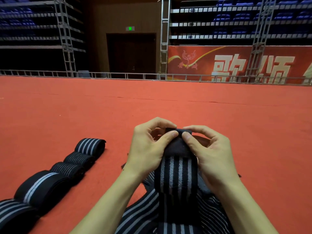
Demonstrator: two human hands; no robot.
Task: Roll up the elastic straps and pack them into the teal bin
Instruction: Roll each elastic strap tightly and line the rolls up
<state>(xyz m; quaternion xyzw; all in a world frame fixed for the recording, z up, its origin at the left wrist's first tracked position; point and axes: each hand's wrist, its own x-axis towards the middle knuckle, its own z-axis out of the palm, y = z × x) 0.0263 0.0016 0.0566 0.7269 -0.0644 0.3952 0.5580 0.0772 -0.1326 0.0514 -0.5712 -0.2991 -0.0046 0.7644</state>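
Well, red carpet floor [152, 107] fills most of the view, running far beyond the held strap [175, 174], which is the ref point for everything below. Far behind the held strap, past the floor's edge, there's a low metal rail [118, 76] and tiers of blue seats [241, 16] on both sides. A red banner [236, 63] w/ big pale characters is back-right. A dark door [131, 53] is straight behind, w/ a green exit sign [130, 28] above it.

Under the held strap, nearer the camera, a loose heap of straps [140, 215], black w/ grey stripes, lies on the floor. Left of the held strap, a row of rolled straps [67, 169] sits on the floor in a diagonal line. The rolls are touching or just beside each other. Approx five show, the nearest cut by the frame edge.

Held strap is black w/ grey lengthwise stripes and a plain dark top end. It's raised off the floor and hangs down into the heap.

Left hand [146, 149] pinches its top end from the left, thumb on the near face, fingers curled over the far side. Right hand [212, 154] pinches the same end from the right w/ the same grip. Thumb tips nearly meet at top middle. Top edge looks folded over; can't tell how many turns.
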